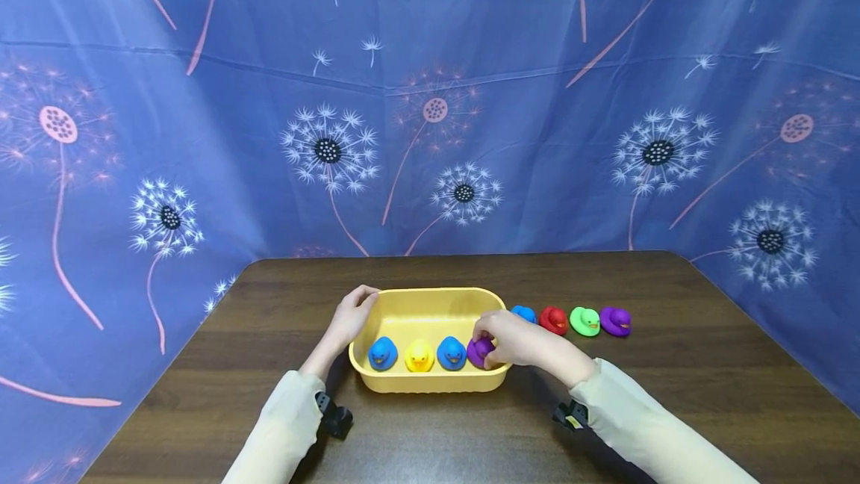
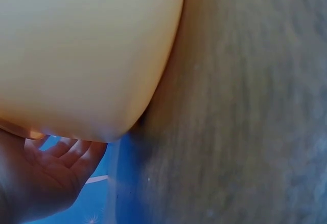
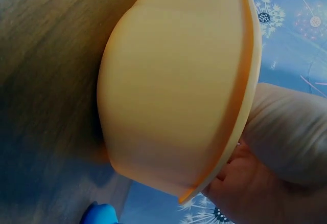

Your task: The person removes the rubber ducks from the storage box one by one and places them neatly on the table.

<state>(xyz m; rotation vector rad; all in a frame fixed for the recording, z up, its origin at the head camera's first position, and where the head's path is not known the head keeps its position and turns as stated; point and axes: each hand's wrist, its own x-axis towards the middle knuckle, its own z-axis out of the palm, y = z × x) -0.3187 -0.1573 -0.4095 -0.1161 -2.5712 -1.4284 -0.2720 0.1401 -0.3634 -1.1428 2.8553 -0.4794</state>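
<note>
A yellow plastic basin (image 1: 430,382) sits on the table. My left hand (image 1: 349,318) holds its left rim near the far corner; in the left wrist view, that hand's fingers (image 2: 76,155) lie against the basin's outer side. Inside the basin, my right hand (image 1: 513,337) grips a purple rubber duck (image 1: 478,352) at the right end, reaching over the rim. Left of it along the near side stand a blue duck (image 1: 452,353), a yellow duck (image 1: 419,356) and another blue duck (image 1: 383,354). The basin wall (image 3: 168,86) hides the right fingertips in the right wrist view.
Right of the basin, a row of ducks stands on the dark wooden table (image 1: 430,439): blue (image 1: 524,314), red (image 1: 554,320), green (image 1: 585,321) and purple (image 1: 616,321). A blue dandelion-patterned cloth (image 1: 430,170) hangs behind the table.
</note>
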